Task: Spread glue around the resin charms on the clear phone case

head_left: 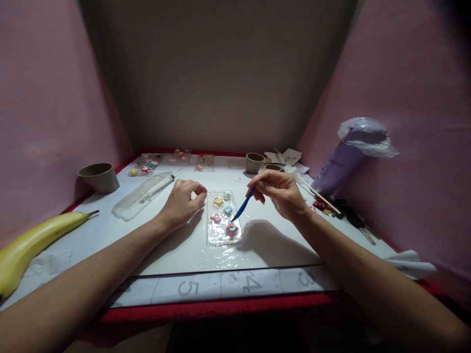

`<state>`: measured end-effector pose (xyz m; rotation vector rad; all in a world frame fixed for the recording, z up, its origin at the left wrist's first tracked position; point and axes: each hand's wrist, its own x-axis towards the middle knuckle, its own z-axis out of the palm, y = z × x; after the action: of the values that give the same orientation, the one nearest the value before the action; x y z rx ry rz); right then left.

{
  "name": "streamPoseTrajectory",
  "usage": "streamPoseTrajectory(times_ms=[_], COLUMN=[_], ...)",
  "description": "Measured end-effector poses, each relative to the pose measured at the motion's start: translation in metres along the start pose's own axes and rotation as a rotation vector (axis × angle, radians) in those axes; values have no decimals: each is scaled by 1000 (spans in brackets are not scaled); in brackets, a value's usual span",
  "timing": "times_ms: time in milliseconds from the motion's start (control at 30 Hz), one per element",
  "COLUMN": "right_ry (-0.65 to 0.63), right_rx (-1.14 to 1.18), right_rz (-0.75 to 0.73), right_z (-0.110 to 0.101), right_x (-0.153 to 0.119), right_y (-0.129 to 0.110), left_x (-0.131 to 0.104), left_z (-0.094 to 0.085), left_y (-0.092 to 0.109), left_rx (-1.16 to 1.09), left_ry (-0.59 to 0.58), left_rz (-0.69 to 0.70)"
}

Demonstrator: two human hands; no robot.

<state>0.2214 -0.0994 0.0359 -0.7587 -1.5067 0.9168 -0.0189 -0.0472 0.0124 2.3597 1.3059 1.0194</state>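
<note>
A clear phone case [217, 233] lies on the white board, with several small charms on it. Among them are a pink flower charm [232, 228], a pink bow-like charm [215, 217], a light blue charm [228, 210] and a yellow charm [218, 201]. My left hand [185, 200] is curled, thumb and forefinger closed at the case's upper left edge. Between the fingers of my right hand [280, 191] is a slim blue plastic tool [243, 206], slanting down. Its tip meets or hovers just over the flower charm; I cannot tell which.
Left of the case lie a syringe in a clear wrapper [143, 195] and a banana [40, 235]; a brown cup [99, 177] stands behind. Charm packets [147, 165] line the back. Right are another cup [254, 163], a wooden stick [318, 194] and a leaning purple tube [340, 159]. Pink walls flank the table.
</note>
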Motion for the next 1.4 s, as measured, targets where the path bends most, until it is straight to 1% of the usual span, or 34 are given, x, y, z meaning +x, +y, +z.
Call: streamPoseTrajectory(times_ms=[200, 300, 400, 533, 767, 900, 1100, 1300, 1400], right_ry=[-27, 28, 84, 86, 74, 97, 114, 160, 170], right_rx=[-107, -140, -95, -50, -68, -99, -96, -80, -94], right_rz=[-31, -65, -129, -176, -244, -278, -286, -316, -305], right_z=[2, 0, -1, 1, 4, 5, 4, 1, 1], right_x=[-3, -11, -20, -29, -38, -39, -40, -41, -41], right_y=[-13, -8, 3, 14, 10, 11, 12, 12, 11], left_x=[0, 1, 1, 2, 2, 2, 2, 2, 2], left_z=[1, 1, 1, 1, 2, 3, 3, 3, 3], left_y=[-2, -2, -2, -4, -4, -5, -6, -7, -7], left_rx=[8, 7, 15, 33, 41, 43, 45, 39, 40], left_ry=[13, 15, 10, 18, 12, 10, 13, 14, 17], left_rz=[7, 5, -8, 3, -3, 5, 17, 17, 22])
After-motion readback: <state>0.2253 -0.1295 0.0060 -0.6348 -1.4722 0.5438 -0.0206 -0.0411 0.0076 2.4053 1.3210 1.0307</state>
